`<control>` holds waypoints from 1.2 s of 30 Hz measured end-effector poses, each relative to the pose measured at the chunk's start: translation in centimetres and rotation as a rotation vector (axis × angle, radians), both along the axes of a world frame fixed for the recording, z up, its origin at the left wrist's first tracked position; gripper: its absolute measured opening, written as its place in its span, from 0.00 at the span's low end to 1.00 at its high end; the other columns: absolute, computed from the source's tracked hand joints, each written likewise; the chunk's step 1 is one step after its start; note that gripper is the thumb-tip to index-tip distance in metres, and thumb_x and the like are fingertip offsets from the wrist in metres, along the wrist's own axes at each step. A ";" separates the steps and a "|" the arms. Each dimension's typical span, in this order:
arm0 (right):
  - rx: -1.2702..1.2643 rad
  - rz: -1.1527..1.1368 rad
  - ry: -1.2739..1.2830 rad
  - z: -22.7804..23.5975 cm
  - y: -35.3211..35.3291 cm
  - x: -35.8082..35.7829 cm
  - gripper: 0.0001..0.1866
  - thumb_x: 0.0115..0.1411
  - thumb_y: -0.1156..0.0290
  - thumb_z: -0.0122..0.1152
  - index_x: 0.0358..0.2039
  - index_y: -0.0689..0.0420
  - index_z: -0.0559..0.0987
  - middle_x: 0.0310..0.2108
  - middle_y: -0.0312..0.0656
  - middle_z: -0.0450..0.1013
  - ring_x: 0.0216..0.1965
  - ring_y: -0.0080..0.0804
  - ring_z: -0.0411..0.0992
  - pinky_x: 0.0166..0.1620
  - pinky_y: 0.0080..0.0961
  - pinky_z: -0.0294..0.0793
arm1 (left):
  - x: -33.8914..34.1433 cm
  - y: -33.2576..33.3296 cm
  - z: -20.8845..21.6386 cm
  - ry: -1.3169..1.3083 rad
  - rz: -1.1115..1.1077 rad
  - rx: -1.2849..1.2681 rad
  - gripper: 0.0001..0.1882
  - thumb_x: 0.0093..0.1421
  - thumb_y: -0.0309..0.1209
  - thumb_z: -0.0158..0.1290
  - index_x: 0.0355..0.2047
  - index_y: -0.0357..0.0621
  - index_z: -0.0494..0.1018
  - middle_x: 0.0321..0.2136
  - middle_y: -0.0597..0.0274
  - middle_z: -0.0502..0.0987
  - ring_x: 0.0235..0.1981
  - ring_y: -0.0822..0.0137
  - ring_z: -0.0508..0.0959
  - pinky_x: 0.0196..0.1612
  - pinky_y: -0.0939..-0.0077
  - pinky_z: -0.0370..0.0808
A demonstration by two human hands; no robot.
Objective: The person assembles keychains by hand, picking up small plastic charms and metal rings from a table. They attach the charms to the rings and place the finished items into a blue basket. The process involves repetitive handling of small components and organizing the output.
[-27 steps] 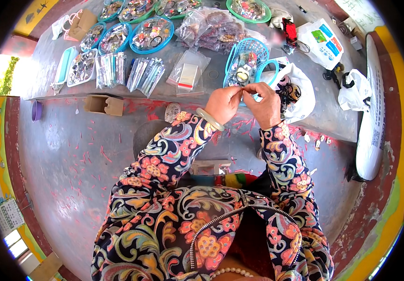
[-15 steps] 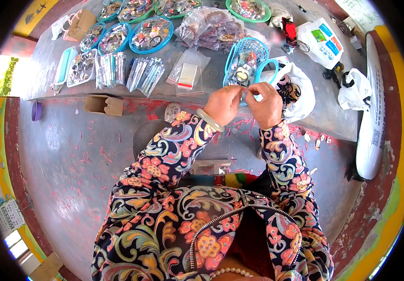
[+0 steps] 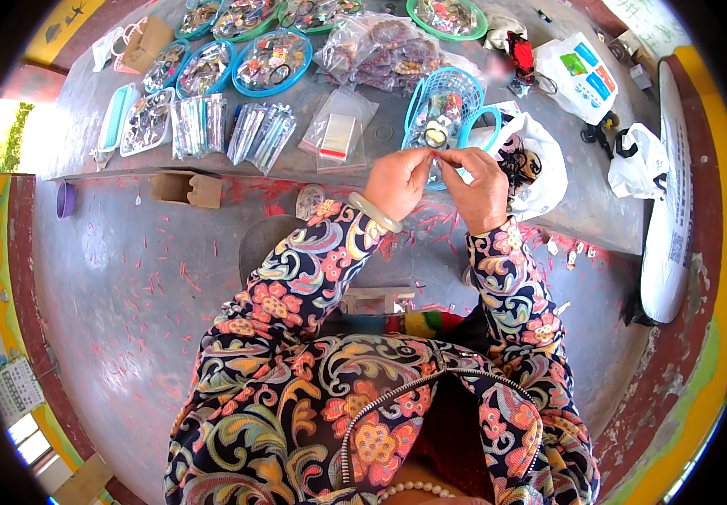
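Note:
My left hand [image 3: 399, 183] and my right hand [image 3: 477, 188] meet fingertip to fingertip at the near edge of the raised grey platform. Both are closed in a pinch. Between them shows a tiny bit of something reddish and clear, too small to make out. Just beyond my fingers lies a blue plastic basket [image 3: 445, 82] with small colourful items and black bands in it. Close to my right hand, an open white plastic bag [image 3: 546, 146] holds dark hair ties [image 3: 521, 167].
Clear plastic bags of beads [image 3: 380, 52] lie heaped behind the basket. Round trays [image 3: 272, 63] of trinkets, bundles of pens [image 3: 261, 135] and flat clear bags [image 3: 340, 135] sit to the left. A cardboard box [image 3: 186, 188] and a purple cup [image 3: 65, 199] stand lower down, among red scraps.
My left hand has shifted slightly left and turned a little. The right fingers have straightened somewhat over the pinch. The things around have not moved.

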State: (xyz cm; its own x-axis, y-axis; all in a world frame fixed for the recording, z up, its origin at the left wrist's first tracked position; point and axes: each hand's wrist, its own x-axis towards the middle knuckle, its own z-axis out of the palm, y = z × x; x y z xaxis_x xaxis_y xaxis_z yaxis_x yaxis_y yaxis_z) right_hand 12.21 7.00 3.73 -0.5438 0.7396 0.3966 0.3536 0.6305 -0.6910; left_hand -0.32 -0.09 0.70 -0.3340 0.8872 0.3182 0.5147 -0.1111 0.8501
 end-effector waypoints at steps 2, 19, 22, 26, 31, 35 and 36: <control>-0.013 -0.003 -0.023 0.2 0.0 -0.1 0.05 0.45 0.73 0.59 0.26 0.56 0.78 0.25 0.41 0.73 0.29 0.39 0.71 0.34 0.30 0.68 | 0.0 0.1 0.0 0.089 -0.018 0.070 0.07 0.54 0.22 0.46 0.34 0.34 0.69 0.26 0.47 0.73 0.26 0.51 0.74 0.26 0.68 0.69; 0.194 -0.050 -0.100 0.2 0.3 -0.3 0.03 0.42 0.74 0.59 0.20 0.55 0.74 0.21 0.39 0.71 0.26 0.38 0.70 0.31 0.30 0.67 | 0.2 0.1 0.8 0.251 -0.074 0.089 0.09 0.53 0.21 0.44 0.34 0.34 0.70 0.28 0.48 0.74 0.28 0.51 0.74 0.30 0.66 0.70; 0.053 -0.083 -0.005 0.2 0.6 0.2 0.03 0.42 0.76 0.58 0.22 0.57 0.75 0.21 0.39 0.71 0.25 0.35 0.71 0.30 0.27 0.69 | 0.0 0.2 -0.2 0.069 -0.042 -0.015 0.09 0.56 0.24 0.45 0.35 0.33 0.71 0.29 0.52 0.75 0.29 0.60 0.76 0.30 0.71 0.71; -0.084 -0.109 0.106 0.4 0.8 0.7 0.04 0.44 0.79 0.57 0.24 0.59 0.76 0.22 0.39 0.72 0.24 0.27 0.71 0.31 0.21 0.70 | -1.1 0.5 -0.9 -0.650 -0.071 -0.159 0.12 0.60 0.29 0.43 0.38 0.32 0.70 0.32 0.58 0.75 0.32 0.70 0.76 0.35 0.80 0.73; 0.018 -0.131 0.165 1.0 0.4 1.1 0.05 0.43 0.80 0.58 0.24 0.58 0.74 0.23 0.38 0.72 0.26 0.30 0.72 0.32 0.21 0.69 | -2.6 0.5 0.5 -1.214 0.033 -0.076 0.11 0.59 0.26 0.43 0.37 0.29 0.69 0.34 0.53 0.73 0.37 0.64 0.75 0.42 0.75 0.74; 0.209 0.003 0.172 1.7 -0.4 1.1 0.08 0.42 0.82 0.59 0.25 0.58 0.74 0.25 0.39 0.72 0.29 0.34 0.71 0.33 0.24 0.69 | -3.5 0.4 0.3 -1.304 0.215 -0.011 0.10 0.59 0.27 0.44 0.35 0.30 0.69 0.34 0.50 0.74 0.37 0.61 0.75 0.42 0.75 0.74; 0.250 0.045 0.162 1.9 -0.7 1.1 0.08 0.42 0.82 0.59 0.25 0.58 0.73 0.26 0.40 0.72 0.29 0.35 0.70 0.33 0.25 0.69 | -3.8 0.5 0.2 -1.323 0.239 0.003 0.10 0.59 0.27 0.44 0.35 0.30 0.69 0.34 0.50 0.74 0.38 0.61 0.75 0.42 0.75 0.74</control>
State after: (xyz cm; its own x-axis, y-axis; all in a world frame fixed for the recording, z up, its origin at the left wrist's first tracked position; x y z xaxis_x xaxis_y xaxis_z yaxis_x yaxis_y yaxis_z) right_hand 13.28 6.33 5.65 -0.4885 0.5849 0.6475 0.2194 0.8006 -0.5576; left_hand -4.14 0.37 0.91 -0.5351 0.7644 -0.3597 -0.6801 -0.1372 0.7201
